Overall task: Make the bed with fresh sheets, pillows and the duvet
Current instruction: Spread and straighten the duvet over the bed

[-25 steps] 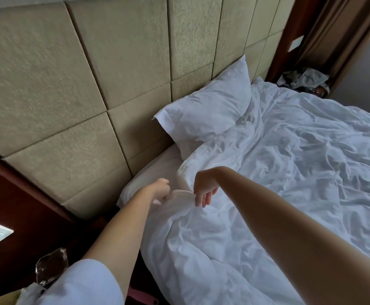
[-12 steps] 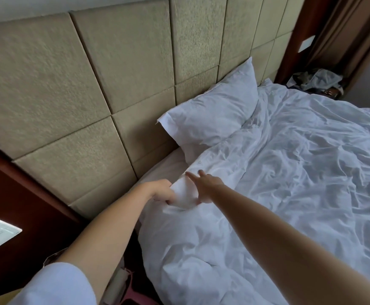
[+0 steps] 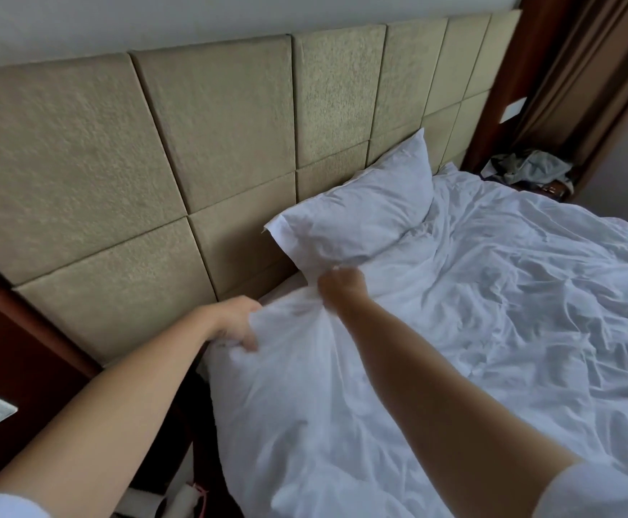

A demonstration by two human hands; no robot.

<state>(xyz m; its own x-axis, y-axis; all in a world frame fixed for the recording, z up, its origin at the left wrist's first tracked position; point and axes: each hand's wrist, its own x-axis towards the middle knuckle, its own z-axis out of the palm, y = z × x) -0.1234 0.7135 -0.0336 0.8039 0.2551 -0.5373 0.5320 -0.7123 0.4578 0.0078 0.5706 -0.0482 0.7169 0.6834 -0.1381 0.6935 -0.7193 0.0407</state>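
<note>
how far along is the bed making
Partly done. One pillow leans on the headboard, and the duvet covers the bed. In hand: the left hand and right hand grip the duvet's near top corner. Left: it is badly wrinkled and needs smoothing; only one pillow shows.

Bedroom, looks hotel-style. Evidence: bed with crumpled white duvet (image 3: 491, 312) and a white pillow (image 3: 361, 218) propped against a tall padded headboard of beige fabric square panels (image 3: 192, 162); dark reddish-brown wood trim (image 3: 536, 69) with a white wall switch plate (image 3: 512, 109); brown curtain (image 3: 596, 69) at far side; heap of grey clothes (image 3: 529, 168) beside the bed.
</note>
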